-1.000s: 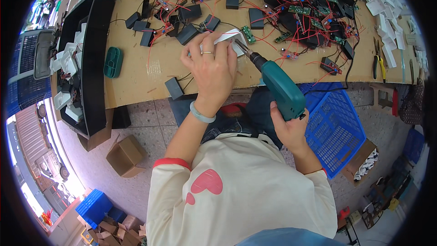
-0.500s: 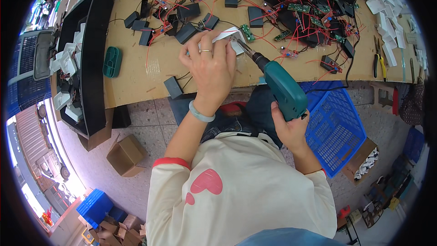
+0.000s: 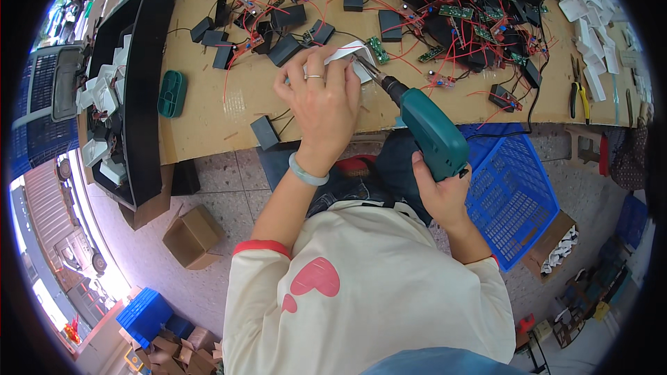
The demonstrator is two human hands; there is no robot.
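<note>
Right hand, centre right of frame: wrapped around the handle of 1 green power driver, firm grip. Trigger finger hidden; cannot tell whether the tool is running.

Left hand, centre: fingers bent over 1 white casing, fingertips partly out of sight. It appears to steady the piece; cannot tell whether the grip is clenched or only pressing.

Casing position: upper centre of frame, on the cardboard-covered bench, under and just ahead of the left fingers. The driver's bit points at its right end; contact at the tip too small to confirm. 1 green circuit board lies just beside it.

Progress (judgement): work on this casing looks underway, not complete, since both hands are engaged with it. Cannot tell whether any screw is seated. White pieces fill the long black tray at left; whether these are finished is not readable. Apparently left: a large heap of boards, red wires and black boxes at upper right, plus loose white shells at far upper right. 1 black box sits apart at the bench's near edge, left of the left wrist.
</note>
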